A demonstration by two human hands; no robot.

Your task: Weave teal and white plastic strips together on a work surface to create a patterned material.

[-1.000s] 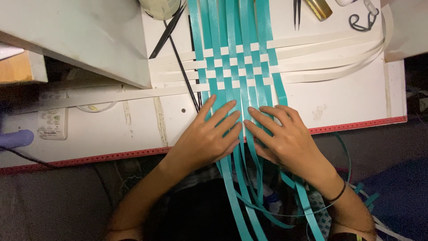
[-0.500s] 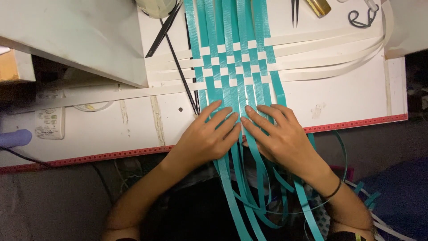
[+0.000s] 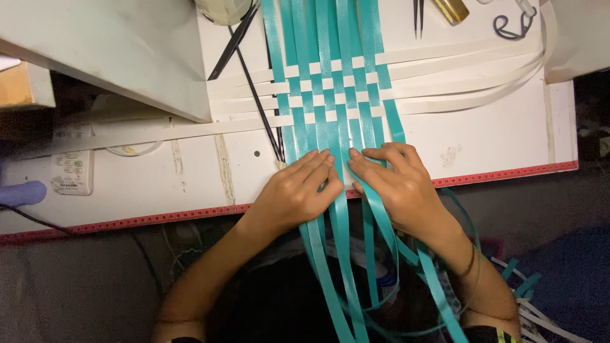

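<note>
While the left hand and right hand lie flat, fingers spread, gripping nothing, pressing teal strips: weaving stage; next white strip needs threading alternately.

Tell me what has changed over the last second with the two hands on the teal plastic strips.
Almost nothing visibly changed. The left hand and right hand lie flat, side by side, on the long teal plastic strips just below the woven patch, as before; nothing was taken up or let go. The flat white plastic strips crossing them, the white table and the black tweezers stayed put.
</note>
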